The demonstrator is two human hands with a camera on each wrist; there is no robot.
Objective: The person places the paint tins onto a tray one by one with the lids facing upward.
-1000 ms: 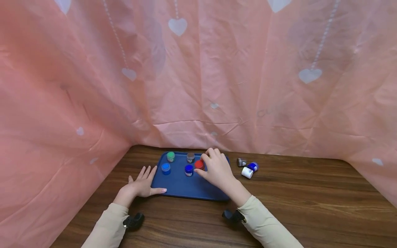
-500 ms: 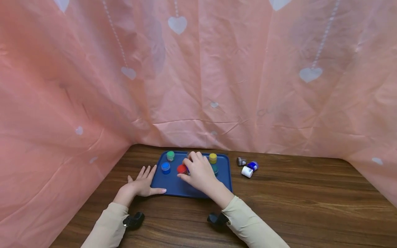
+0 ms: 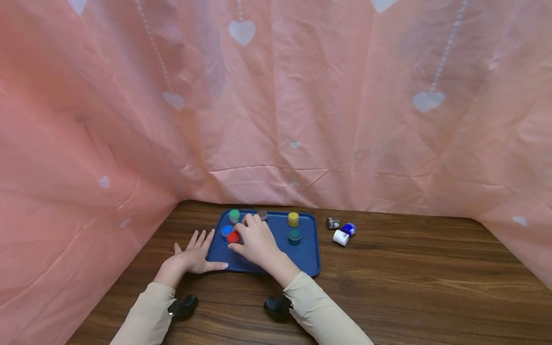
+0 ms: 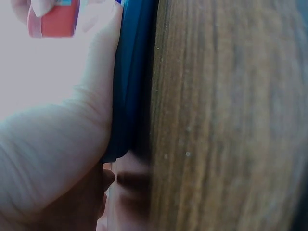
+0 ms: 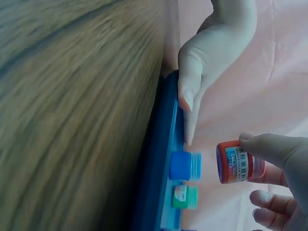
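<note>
My right hand (image 3: 254,242) has the red-capped jar (image 3: 233,236) pinched between thumb and fingertips, and in the right wrist view that jar (image 5: 239,162) hangs clear of the blue tray (image 3: 308,254), lifted off its floor with the label facing out. It sits over the left part of the tray, just beside the light blue jar (image 3: 226,231), which stands on the tray near the left edge. My left hand (image 3: 192,256) lies flat on the wooden table (image 3: 409,278), fingers straight and spread, thumb (image 3: 217,265) pressed along the tray's near left rim; the left wrist view shows that thumb (image 4: 103,82) touching the tray's edge (image 4: 132,96). Behind the light blue jar stands the green jar (image 3: 234,215), close to the tray's far left corner. A grey-capped jar (image 3: 262,214) peeks out behind my right knuckles at the far rim. Over on the right half of the tray, the yellow jar (image 3: 293,218) stands near the back, with the teal jar (image 3: 294,236) just in front of it, both upright and well apart from my hands. Off the tray, on the table to the right, a small cluster lies together: a dark grey jar (image 3: 332,223) on its side, a dark blue jar (image 3: 349,228) and a white jar (image 3: 340,237) touching each other. Pink sheeting with white hearts (image 3: 276,96) walls in the table behind and on both sides.
</note>
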